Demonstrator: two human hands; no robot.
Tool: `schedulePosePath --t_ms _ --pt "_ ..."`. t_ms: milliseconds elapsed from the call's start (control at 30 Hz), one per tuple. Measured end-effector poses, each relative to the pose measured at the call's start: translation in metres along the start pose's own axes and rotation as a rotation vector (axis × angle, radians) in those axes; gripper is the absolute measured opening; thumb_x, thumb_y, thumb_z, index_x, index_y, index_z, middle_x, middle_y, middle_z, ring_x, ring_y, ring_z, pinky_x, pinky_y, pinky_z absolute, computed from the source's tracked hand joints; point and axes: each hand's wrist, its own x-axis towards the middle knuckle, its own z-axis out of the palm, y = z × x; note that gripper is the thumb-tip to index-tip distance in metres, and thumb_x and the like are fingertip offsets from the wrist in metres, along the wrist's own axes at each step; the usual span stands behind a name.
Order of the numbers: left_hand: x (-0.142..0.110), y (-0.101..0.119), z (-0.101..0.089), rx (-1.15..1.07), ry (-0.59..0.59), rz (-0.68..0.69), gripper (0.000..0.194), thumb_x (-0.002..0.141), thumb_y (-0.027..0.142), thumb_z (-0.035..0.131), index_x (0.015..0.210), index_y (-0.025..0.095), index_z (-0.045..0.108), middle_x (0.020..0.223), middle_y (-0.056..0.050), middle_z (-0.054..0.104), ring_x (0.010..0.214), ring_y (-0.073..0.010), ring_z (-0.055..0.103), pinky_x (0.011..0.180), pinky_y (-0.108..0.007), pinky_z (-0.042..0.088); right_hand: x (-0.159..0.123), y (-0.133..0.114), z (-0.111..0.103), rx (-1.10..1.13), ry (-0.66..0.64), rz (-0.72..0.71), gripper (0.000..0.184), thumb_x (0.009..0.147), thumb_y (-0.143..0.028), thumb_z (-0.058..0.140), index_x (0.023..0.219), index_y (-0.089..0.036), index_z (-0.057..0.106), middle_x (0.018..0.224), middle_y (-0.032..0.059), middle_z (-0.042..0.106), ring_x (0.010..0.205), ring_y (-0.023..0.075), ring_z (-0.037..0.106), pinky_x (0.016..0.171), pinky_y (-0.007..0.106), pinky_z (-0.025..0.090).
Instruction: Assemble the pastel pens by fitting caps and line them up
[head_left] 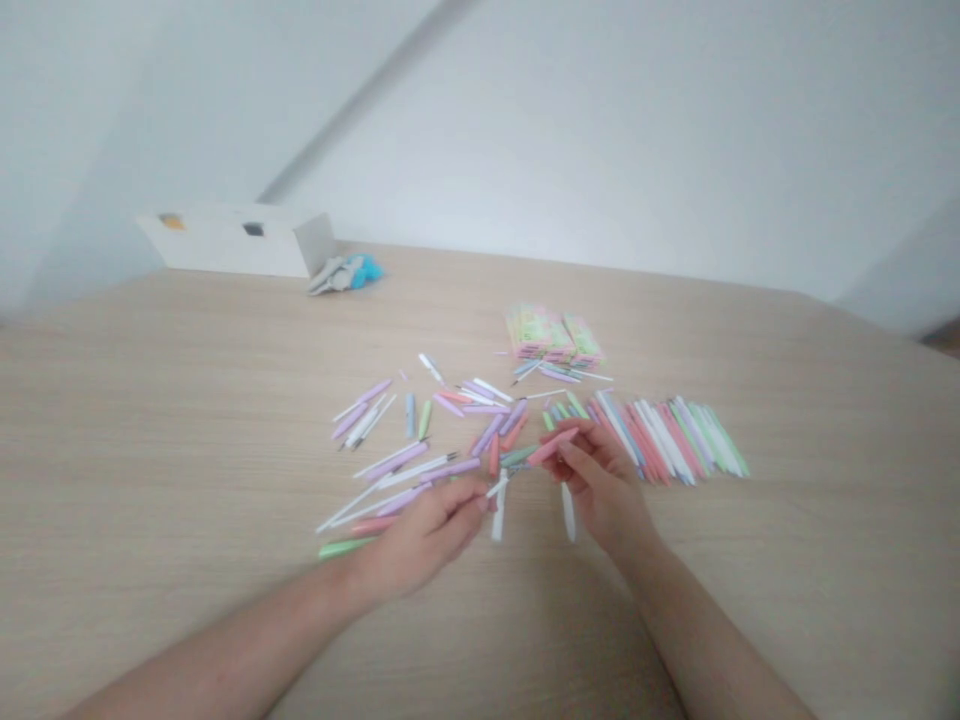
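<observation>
Forearms angle inward over worktop [825,560]. Left hand [439,525], back upward, pinched on thin white rod [496,487], which slants up toward right hand [598,482]. Right hand clamped on pink pen barrel [553,447], thumb on top; barrel juts leftward from fingers. Loose pen parts [395,461] beside left hand; pen row [670,441] just right of right hand.

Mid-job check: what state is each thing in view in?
Left hand: pinching a thin white stick.
Right hand: pinching a tapered pink barrel.
Slim pastel and white pens: side by side.
Loose pastel pen parts: scattered.
Flat pink-and-green packets: stacked.
White cardboard box: standing.
Grey-and-blue bundle: crumpled.
</observation>
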Motion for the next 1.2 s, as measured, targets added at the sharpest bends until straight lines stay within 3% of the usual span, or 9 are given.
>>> schedulePosePath --t_ms 200,533,733,867,1033,1200 --pt "0.0 0.001 -0.001 0.018 -0.026 -0.009 0.031 0.094 0.039 0.037 0.084 0.015 0.054 0.06 0.005 0.04 0.054 -0.0089 0.036 0.049 -0.02 0.028 -0.002 -0.001 0.002 -0.064 -0.067 -0.016 0.017 0.077 -0.028 0.068 0.091 -0.023 0.061 0.079 0.0013 0.067 0.065 0.0132 0.061 0.055 0.025 0.045" --pt "0.0 0.003 -0.004 0.071 -0.015 0.031 0.03 0.093 0.037 0.038 0.081 0.016 0.055 0.062 0.003 0.043 0.061 -0.011 0.041 0.055 -0.021 0.032 -0.003 -0.004 0.0 -0.093 -0.055 -0.052 0.016 0.077 -0.029 0.068 0.09 -0.024 0.061 0.082 0.0024 0.067 0.065 0.0145 0.06 0.055 0.027 0.046" --pt "0.001 0.002 -0.005 0.134 -0.016 0.093 0.028 0.094 0.034 0.037 0.081 0.016 0.054 0.071 0.002 0.047 0.068 -0.0124 0.045 0.064 -0.022 0.036 -0.005 -0.001 -0.001 -0.183 -0.154 -0.061 0.014 0.081 -0.03 0.064 0.092 -0.022 0.06 0.078 0.0027 0.068 0.065 0.0145 0.061 0.056 0.027 0.047" --pt "0.0 0.004 -0.007 0.173 -0.021 0.128 0.027 0.095 0.031 0.036 0.09 0.016 0.057 0.08 0.0 0.054 0.076 -0.0141 0.05 0.072 -0.024 0.04 -0.006 0.001 0.001 -0.205 -0.227 -0.064 0.011 0.082 -0.027 0.063 0.092 -0.022 0.06 0.075 0.0008 0.067 0.063 0.0126 0.059 0.054 0.024 0.046" --pt "-0.003 0.011 -0.009 0.216 -0.011 0.198 0.03 0.095 0.028 0.034 0.115 0.02 0.056 0.106 -0.005 0.061 0.097 -0.0185 0.053 0.089 -0.029 0.04 -0.008 -0.001 0.005 -0.262 -0.267 -0.009 0.012 0.08 -0.027 0.066 0.089 -0.021 0.061 0.076 0.0014 0.067 0.065 0.0131 0.061 0.055 0.024 0.047" --pt "-0.003 0.009 -0.009 0.263 0.023 0.174 0.031 0.095 0.029 0.037 0.118 0.019 0.056 0.1 -0.006 0.062 0.09 -0.0184 0.055 0.084 -0.03 0.042 -0.009 -0.001 0.007 -0.296 -0.268 0.036 0.017 0.075 -0.03 0.07 0.085 -0.02 0.061 0.073 0.0013 0.067 0.063 0.0131 0.061 0.054 0.024 0.049"
